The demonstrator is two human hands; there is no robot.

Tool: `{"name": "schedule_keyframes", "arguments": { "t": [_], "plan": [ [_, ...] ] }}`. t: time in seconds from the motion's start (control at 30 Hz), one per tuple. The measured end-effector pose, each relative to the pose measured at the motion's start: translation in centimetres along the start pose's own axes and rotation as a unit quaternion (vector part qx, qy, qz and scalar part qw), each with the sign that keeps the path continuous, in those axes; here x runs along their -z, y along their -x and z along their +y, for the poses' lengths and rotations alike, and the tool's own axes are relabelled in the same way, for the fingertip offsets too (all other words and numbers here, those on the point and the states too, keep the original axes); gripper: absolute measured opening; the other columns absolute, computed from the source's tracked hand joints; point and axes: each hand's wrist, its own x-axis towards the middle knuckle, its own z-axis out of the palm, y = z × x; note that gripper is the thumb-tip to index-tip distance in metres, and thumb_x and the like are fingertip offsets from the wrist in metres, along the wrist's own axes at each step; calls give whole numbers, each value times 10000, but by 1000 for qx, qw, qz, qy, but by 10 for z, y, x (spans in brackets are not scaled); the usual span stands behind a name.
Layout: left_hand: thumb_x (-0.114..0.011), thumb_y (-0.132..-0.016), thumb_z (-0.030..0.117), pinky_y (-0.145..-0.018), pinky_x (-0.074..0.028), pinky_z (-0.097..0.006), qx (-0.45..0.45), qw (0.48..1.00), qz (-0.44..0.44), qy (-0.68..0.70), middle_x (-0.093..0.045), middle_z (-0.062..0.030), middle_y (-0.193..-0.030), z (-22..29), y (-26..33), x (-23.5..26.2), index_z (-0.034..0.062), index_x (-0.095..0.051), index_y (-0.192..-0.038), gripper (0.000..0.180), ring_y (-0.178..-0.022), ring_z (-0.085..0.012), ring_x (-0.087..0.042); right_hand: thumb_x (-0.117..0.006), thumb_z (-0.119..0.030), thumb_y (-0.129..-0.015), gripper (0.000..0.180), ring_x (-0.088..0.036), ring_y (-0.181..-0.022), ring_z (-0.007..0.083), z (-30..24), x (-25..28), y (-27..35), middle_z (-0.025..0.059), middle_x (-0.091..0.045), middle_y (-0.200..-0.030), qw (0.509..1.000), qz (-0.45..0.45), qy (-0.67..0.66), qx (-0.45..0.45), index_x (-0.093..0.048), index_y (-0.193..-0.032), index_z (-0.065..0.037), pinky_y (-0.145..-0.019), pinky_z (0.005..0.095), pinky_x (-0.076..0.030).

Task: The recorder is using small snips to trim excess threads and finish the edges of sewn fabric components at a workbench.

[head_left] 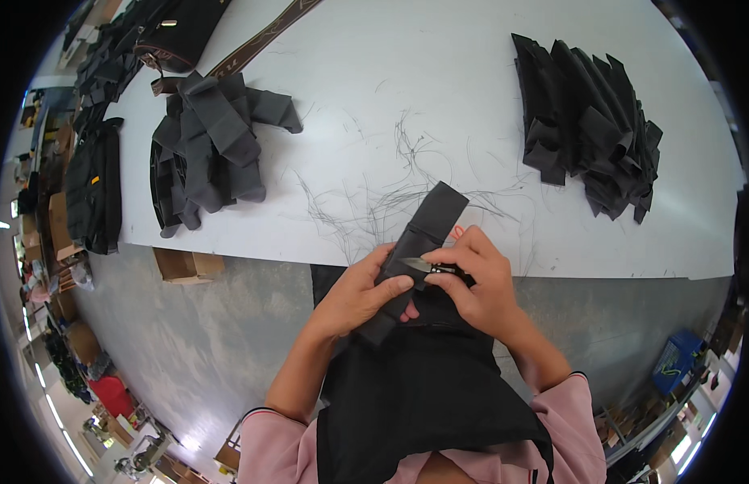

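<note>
A long black fabric strip (439, 208) slants across the table's near edge, its lower end over my dark apron. My left hand (363, 292) is closed around the strip's middle, the thumb lying on top and fingertips showing beneath it. Between the fingers of my right hand (479, 274) is a small pair of thread snips (423, 264). Their pointed metal blades rest against or just over the strip beside my left thumb; which of the two I cannot tell. A bit of orange cord or loop (458, 232) shows above my right fingers.
Loose dark threads (350, 211) litter the white table (439, 73). Black fabric pieces lie in a pile at left (217, 145) and another pile at right (588, 133). A black bag (177, 36) and brown strap (261, 36) are far left. A cardboard box (189, 266) stands below the edge.
</note>
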Motion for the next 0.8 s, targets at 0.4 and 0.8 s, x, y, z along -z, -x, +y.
{"name": "schedule_keyframes", "arguments": {
  "t": [0.4,0.8],
  "plan": [
    [-490,-952,287,-690,-542,-326,-44,983,56,169,-588,-166,-1081,-2,-2,-5,18,-396,-1202,378,-780,-214,-640,-718,6,-682,273,-466,-637,134,3,2,25,45,-473,-770,998,24,54,11,-655,-946,-31,-550,233,-382],
    [-427,-964,326,-653,-564,-418,4,906,-43,422,-592,-198,-1079,-25,-2,-2,-19,-453,-1202,420,-854,-321,-631,-709,-42,-732,254,-444,-681,93,7,-24,31,19,-478,-827,993,88,-76,2,-649,-979,-33,-577,195,-344]
  ]
}}
